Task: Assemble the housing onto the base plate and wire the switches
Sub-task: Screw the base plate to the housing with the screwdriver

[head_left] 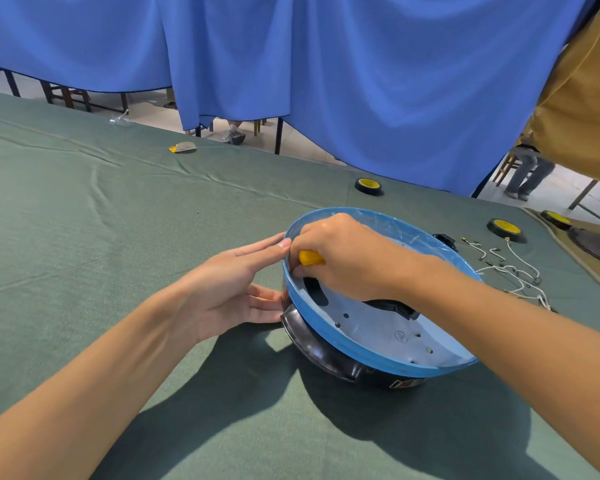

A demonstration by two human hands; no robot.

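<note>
A round housing wrapped in blue film lies open side up on a black base part, on the green cloth. Its pale inner plate shows holes and dark cut-outs. My right hand reaches inside the housing at its left wall and grips a yellow-handled tool; the tool's tip is hidden. My left hand lies with straight fingers against the outside of the left wall, fingertips at the rim. Loose white wires lie to the right of the housing.
A black switch part sits behind the housing. Three rolls of black tape with yellow cores stand at the back right. A small yellow and grey scrap lies far left. Blue curtains hang behind the table.
</note>
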